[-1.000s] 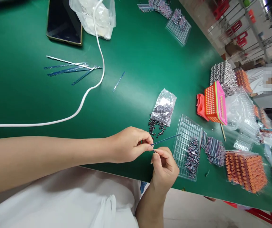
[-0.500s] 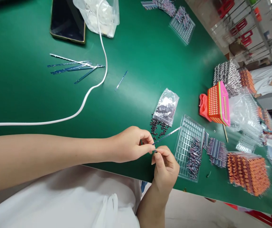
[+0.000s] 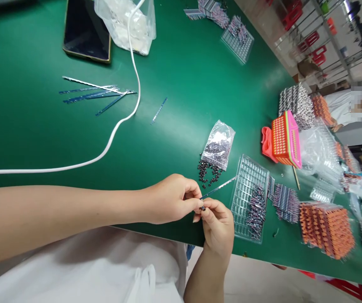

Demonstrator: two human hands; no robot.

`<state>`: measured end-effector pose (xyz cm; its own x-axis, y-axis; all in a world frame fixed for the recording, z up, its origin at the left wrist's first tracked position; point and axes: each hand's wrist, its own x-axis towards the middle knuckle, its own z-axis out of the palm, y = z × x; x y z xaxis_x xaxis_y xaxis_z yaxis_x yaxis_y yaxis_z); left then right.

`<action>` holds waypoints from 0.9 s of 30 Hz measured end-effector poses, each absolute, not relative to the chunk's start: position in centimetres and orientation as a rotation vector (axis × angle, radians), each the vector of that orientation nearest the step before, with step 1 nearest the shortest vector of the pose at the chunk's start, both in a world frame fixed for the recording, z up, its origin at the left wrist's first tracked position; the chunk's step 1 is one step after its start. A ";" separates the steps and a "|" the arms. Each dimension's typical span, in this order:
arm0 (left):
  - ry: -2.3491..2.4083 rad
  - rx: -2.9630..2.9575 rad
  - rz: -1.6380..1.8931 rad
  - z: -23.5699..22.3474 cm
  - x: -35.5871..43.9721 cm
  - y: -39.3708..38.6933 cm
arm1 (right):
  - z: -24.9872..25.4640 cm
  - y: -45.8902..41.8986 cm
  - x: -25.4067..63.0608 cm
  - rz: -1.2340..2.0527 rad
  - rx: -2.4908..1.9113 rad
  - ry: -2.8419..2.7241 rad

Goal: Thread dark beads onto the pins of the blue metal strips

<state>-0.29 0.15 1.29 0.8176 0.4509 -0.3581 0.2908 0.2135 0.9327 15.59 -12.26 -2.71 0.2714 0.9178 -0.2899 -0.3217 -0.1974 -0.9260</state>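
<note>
My left hand (image 3: 175, 199) pinches a thin blue and silver strip (image 3: 220, 187) between thumb and forefinger. The strip slants up to the right and ends over the edge of a clear compartmented tray (image 3: 240, 198). Fingertip to fingertip with it, my right hand (image 3: 218, 225) is closed in a pinch on a small dark bead (image 3: 203, 208), mostly covered by the fingers. Just beyond the hands, loose dark beads (image 3: 210, 171) lie at the mouth of a clear plastic bag (image 3: 219, 145). Dark and pink slender pieces (image 3: 256, 212) are heaped in the tray.
More blue strips (image 3: 95, 93) and one short strip (image 3: 159, 110) lie on the green table (image 3: 181, 75) near a white cable (image 3: 111, 136). A phone (image 3: 86, 31) is at the back left. Orange stacked pieces (image 3: 326, 229) and a basket (image 3: 283, 139) stand right. A person's sleeve shows far right.
The view has shifted slightly, so the table things sit a little lower and further left. Both hands stay together at the strip; the small dark bead shows more between the fingertips.
</note>
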 end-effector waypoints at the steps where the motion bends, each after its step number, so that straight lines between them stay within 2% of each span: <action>1: 0.656 1.379 0.126 1.2 -0.2 0.1 | -2.7 -12.2 15.6 1.272 -1.303 -0.625; 27: 0.643 1.465 0.100 0.7 -0.2 -0.2 | -2.6 -12.1 16.3 1.359 -1.325 -0.621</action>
